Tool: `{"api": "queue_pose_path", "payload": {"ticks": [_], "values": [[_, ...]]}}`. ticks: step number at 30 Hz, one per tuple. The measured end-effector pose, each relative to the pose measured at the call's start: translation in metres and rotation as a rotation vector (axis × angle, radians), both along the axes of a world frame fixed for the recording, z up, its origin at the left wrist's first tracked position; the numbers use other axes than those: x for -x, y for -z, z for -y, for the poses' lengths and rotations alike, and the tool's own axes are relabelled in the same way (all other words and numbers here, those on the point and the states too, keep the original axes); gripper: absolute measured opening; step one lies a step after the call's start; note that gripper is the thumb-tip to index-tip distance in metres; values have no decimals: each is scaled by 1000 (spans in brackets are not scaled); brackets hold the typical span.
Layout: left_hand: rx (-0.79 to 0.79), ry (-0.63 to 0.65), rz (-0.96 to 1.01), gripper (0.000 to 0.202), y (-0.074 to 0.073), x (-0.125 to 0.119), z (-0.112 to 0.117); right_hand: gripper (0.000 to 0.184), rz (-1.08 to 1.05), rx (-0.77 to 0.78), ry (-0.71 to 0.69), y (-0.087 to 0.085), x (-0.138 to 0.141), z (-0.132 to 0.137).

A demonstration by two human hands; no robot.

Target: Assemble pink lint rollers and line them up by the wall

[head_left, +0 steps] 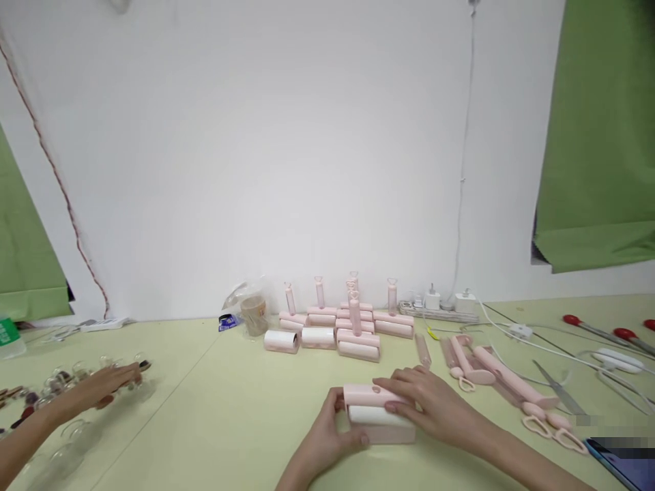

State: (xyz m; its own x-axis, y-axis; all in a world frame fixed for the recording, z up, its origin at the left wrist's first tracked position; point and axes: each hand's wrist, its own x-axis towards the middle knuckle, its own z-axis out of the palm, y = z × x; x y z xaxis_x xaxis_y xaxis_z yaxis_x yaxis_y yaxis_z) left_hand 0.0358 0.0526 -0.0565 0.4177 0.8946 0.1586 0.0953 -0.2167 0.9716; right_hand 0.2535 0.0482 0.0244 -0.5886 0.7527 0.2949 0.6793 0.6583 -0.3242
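Between both hands, low in the middle of the head view, is a pink lint roller head (386,434) with a white roll in its clear-looking case. My left hand (330,433) grips its left end, thumb along the front and fingers behind. Across the top right lies my right hand (432,402), its fingers closed over the pink cover and the roll. Just behind stand several finished-looking lint rollers (359,346) with upright handles. Two white rolls (318,337) in holders lie to their left. Loose pink handle parts (512,375) with heart-shaped loops rest to the right.
At far left, another person's hand (115,382) reaches over small clear domed items (56,382). A tape roll (253,314) stands by the wall. On the right are a power strip (450,314), cables, scissors (560,389), red-handled tools (629,334) and a phone (621,464).
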Motion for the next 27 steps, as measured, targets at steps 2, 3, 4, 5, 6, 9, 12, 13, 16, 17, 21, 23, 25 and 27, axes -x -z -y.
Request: {"api": "queue_pose_path", "payload": {"ticks": [2, 3, 4, 5, 6, 9, 12, 13, 16, 17, 21, 23, 25, 27], "values": [[15, 31, 9, 54, -2, -1, 1, 29, 56, -23, 24, 5, 3, 7], [28, 36, 2, 54, -2, 0, 0, 28, 59, -15, 32, 8, 3, 9], [38, 33, -6, 55, -2, 1, 0, 28, 57, 4, 29, 11, 2, 9], [47, 27, -12, 56, -2, 2, -1, 29, 51, 20, 36, 14, 0, 6], [52, 18, -21, 56, -2, 2, -1, 30, 45, 28, 62, 16, -4, 1], [57, -13, -86, 57, -4, 2, 0, 35, 60, -1, 252, 15, -19, -31], [40, -40, -181, 55, -9, 0, 6, 28, 120, 30, 467, 11, -32, -71], [32, -50, -206, 54, -11, 0, 9, 26, 142, 61, 538, 11, -34, -81], [24, -66, -271, 53, -14, -3, 16, 27, 198, 175, 681, 12, -36, -96], [30, -60, -289, 54, -14, -4, 17, 26, 210, 212, 698, 12, -36, -95], [52, -22, -299, 55, -14, -7, 19, 23, 200, 315, 644, -2, -41, -74], [62, -8, -289, 55, -13, -7, 18, 24, 161, 355, 529, -17, -43, -57], [65, 1, -285, 55, -13, -7, 16, 23, 133, 411, 361, -35, -43, -39], [59, 3, -286, 56, -14, -7, 16, 20, 135, 462, 208, -51, -39, -23]]}}
